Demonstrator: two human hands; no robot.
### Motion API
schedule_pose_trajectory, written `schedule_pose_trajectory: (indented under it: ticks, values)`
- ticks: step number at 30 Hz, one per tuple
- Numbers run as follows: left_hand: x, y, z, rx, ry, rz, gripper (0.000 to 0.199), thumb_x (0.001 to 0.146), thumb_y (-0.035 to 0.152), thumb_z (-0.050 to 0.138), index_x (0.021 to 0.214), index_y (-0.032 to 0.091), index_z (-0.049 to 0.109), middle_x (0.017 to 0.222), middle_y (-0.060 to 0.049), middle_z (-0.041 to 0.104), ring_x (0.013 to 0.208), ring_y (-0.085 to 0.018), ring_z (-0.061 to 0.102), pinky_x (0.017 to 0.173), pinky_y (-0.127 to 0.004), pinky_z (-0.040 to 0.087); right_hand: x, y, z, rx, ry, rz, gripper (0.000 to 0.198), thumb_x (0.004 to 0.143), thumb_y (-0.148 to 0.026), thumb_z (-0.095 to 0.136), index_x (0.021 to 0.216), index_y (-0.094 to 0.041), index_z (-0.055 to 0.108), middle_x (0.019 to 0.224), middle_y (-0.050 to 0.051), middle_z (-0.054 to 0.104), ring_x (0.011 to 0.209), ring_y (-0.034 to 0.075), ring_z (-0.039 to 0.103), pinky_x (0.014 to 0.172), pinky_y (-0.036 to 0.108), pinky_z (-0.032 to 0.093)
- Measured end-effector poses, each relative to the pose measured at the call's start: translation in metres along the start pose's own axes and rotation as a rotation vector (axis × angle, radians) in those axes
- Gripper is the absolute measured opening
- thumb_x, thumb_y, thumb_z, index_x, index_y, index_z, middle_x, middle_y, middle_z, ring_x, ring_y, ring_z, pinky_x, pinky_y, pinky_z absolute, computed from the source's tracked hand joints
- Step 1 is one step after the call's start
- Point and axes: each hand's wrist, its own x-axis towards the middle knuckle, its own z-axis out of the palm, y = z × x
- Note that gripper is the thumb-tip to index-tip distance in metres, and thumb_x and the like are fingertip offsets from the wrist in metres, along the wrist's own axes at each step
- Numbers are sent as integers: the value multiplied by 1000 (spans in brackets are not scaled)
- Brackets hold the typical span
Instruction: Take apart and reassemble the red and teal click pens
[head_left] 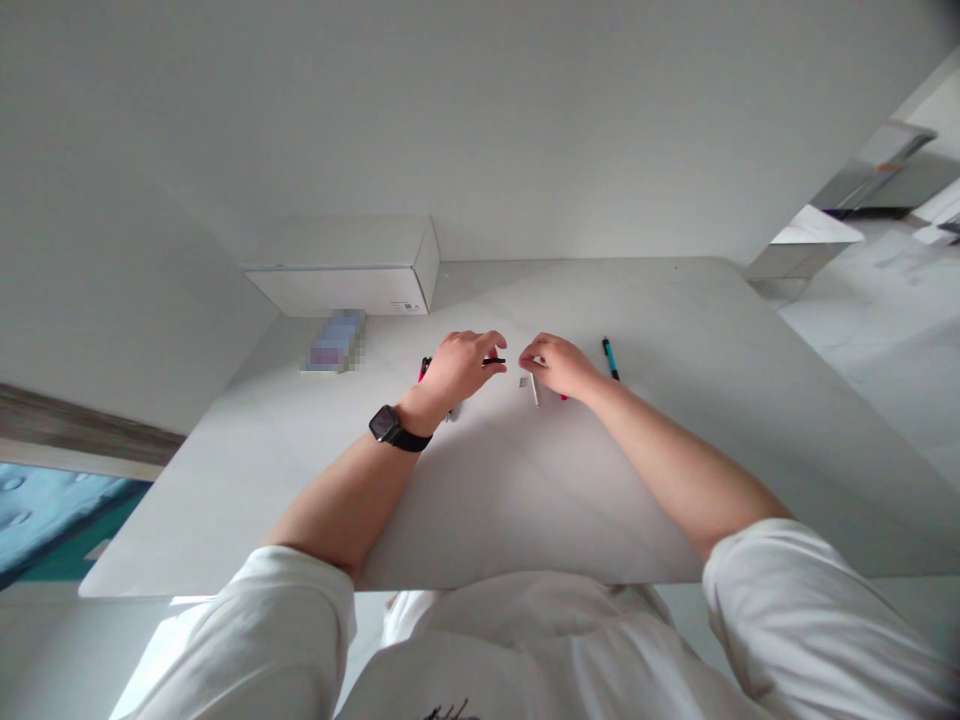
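My left hand (466, 364) pinches a small slim black piece (495, 361) between thumb and fingers; its kind is too small to tell. Just to the right, my right hand (559, 364) has its fingertips pressed together, and what they hold is hidden. Below those fingertips is a thin whitish rod (535, 392); whether it is held or lies on the table I cannot tell. A tiny grey piece (523, 382) rests between the hands. Part of a red item (564, 397) shows under my right hand. Beside my left hand a pink-and-black item (425, 368) is partly covered.
On the white table (525, 500), a teal and black pen (610, 358) lies right of my right hand. A long white box (345, 290) stands against the wall, with a blurred bluish packet (335, 340) before it. A small metallic bit (450, 414) sits by my left wrist.
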Motion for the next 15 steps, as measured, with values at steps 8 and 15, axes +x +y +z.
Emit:
schedule_pose_trajectory:
  ticks: [8, 15]
  values:
    - [-1, 10, 7, -43, 13, 67, 47, 91, 32, 82, 132, 28, 60, 102, -3, 79, 99, -26, 71, 99, -42, 45, 3, -22, -2, 262, -38, 64, 21, 98, -38, 65, 92, -24, 79, 92, 4, 73, 83, 19, 66, 75, 32, 46]
    - [0, -1, -4, -9, 39, 33, 26, 96, 34, 75, 119, 25, 68, 108, -6, 77, 101, -25, 69, 94, -40, 47, 4, -2, -7, 320, 54, 160, 23, 94, -43, 66, 95, -24, 79, 98, 5, 74, 90, 22, 66, 83, 35, 48]
